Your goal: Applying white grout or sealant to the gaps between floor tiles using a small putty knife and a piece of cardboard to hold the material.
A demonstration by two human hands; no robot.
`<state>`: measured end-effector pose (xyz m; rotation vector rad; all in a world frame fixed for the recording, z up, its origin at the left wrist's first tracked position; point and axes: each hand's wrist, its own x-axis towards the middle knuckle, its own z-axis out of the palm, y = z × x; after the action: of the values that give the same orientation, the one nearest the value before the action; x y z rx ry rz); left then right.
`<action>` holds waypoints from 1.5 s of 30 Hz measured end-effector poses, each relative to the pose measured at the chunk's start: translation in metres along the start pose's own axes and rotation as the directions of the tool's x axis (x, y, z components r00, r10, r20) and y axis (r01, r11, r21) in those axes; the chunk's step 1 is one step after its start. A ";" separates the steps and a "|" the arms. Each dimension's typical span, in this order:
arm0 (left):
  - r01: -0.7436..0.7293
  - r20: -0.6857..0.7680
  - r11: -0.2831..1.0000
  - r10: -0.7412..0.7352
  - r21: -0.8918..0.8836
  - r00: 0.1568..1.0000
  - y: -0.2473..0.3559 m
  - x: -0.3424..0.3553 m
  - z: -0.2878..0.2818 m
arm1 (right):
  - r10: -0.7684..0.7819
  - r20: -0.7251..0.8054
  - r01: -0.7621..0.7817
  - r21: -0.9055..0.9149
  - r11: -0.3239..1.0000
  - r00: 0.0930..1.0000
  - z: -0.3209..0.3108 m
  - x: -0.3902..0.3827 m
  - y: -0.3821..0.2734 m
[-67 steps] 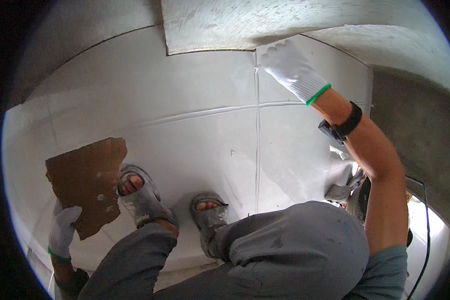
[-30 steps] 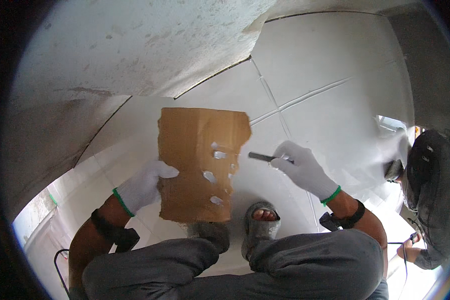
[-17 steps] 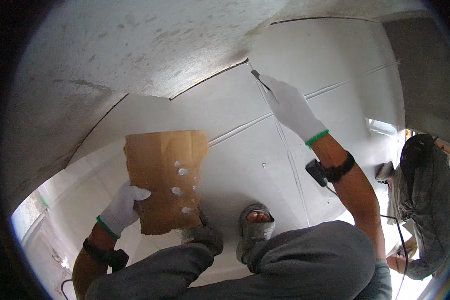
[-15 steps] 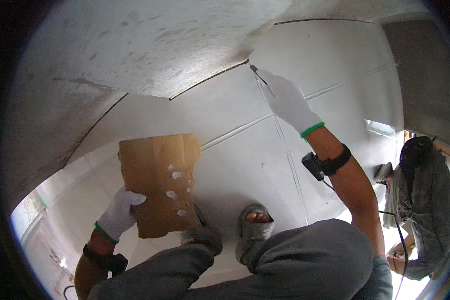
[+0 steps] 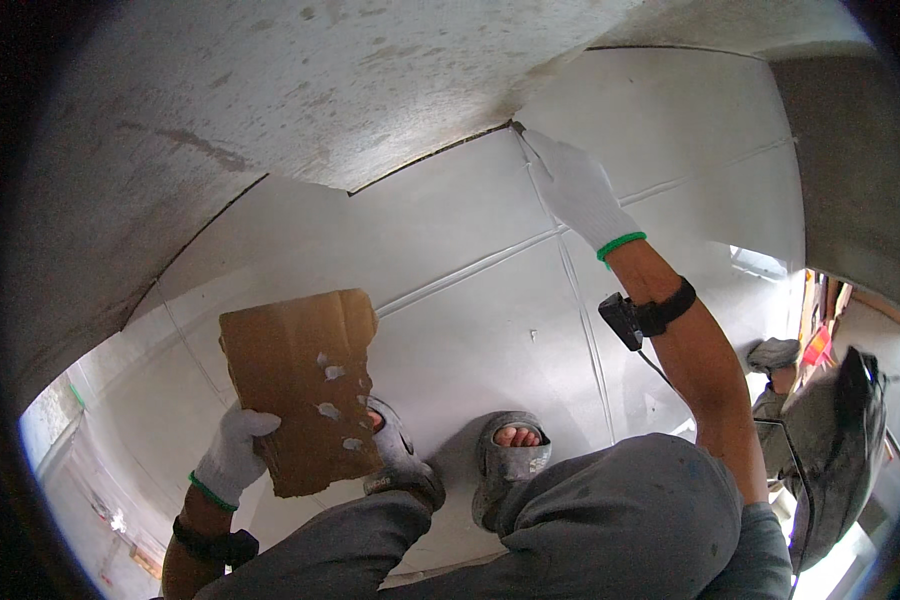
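My left hand (image 5: 235,452), in a white knit glove with a green cuff, grips the lower left edge of a torn piece of brown cardboard (image 5: 285,345). Several whitish dabs of paste (image 5: 328,410) sit on the cardboard's right half. At the far side, my gloved right hand (image 5: 573,192) is closed around a small slim tool with a dark end (image 5: 518,128); its exact kind is hard to make out. That end is at the floor's far edge, by the top of a tile joint (image 5: 526,170), where the floor meets the grey wall.
Large pale tiles (image 5: 450,350) cover the floor, crossed by whitish joint lines (image 5: 470,268). A rough grey wall (image 5: 300,100) leans over the far left. Another person (image 5: 840,450) is at the right edge. My sandalled feet (image 5: 515,455) stand below.
The view has shifted slightly. The cardboard sits a little lower and further left in the picture. My right hand stays near the same corner, still holding the slim tool. The person at right has changed posture.
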<state>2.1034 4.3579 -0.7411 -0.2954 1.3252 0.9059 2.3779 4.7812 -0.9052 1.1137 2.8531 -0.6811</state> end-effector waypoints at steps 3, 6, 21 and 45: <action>0.006 0.012 1.000 -0.007 0.026 1.000 0.005 0.002 0.001 | -0.039 -0.060 0.040 0.016 0.999 0.997 0.007 -0.003 0.007; 0.006 0.007 0.999 -0.006 0.036 1.000 0.007 0.002 0.001 | -0.016 -0.052 0.018 0.032 0.999 0.999 0.008 -0.005 0.005; -0.008 0.012 0.999 0.007 0.037 1.000 0.006 0.006 -0.004 | 0.024 -0.026 -0.027 -0.099 0.995 0.999 0.004 -0.008 -0.004; -0.007 -0.013 0.996 0.008 0.091 1.000 0.016 0.006 0.015 | -0.017 -0.006 0.016 -0.096 0.995 1.000 0.006 -0.033 0.002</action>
<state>2.1023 4.3798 -0.7378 -0.2263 1.3766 0.8482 2.4028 4.7590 -0.9067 1.0823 2.8691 -0.5359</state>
